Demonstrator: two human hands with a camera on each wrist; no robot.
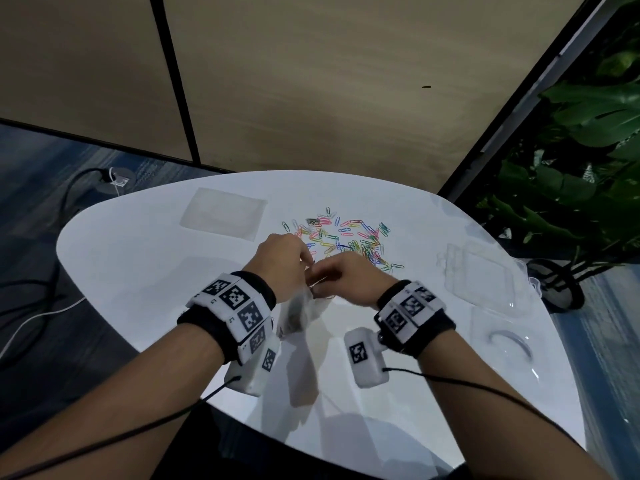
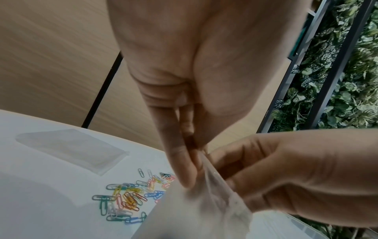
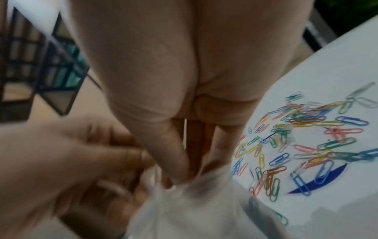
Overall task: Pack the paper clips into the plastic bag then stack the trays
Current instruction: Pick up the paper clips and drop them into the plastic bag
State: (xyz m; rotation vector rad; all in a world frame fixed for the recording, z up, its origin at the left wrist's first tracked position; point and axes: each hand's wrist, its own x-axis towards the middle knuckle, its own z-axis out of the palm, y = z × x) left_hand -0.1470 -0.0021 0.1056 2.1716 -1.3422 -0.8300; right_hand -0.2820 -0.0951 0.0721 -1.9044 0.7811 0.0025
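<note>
A clear plastic bag [image 1: 297, 315] hangs over the white table [image 1: 145, 258] in front of me, held up by both hands at its top edge. My left hand [image 1: 305, 268] pinches one side of the mouth [image 2: 201, 168]. My right hand [image 1: 322, 279] pinches the other side, thumb and fingers curled on the film [image 3: 184, 179]. Several coloured paper clips [image 1: 346, 241] lie scattered just beyond the hands [image 2: 126, 198] [image 3: 306, 145]. Two clear trays [image 1: 481, 275] [image 1: 502, 336] lie on the right of the table. I cannot tell what is inside the bag.
A flat stack of spare clear bags [image 1: 223, 213] lies at the table's far left [image 2: 71, 146]. Cables [image 1: 34, 306] run on the floor to the left. Green plants [image 1: 585, 140] stand beyond the right edge. A wood-panelled wall is behind the table.
</note>
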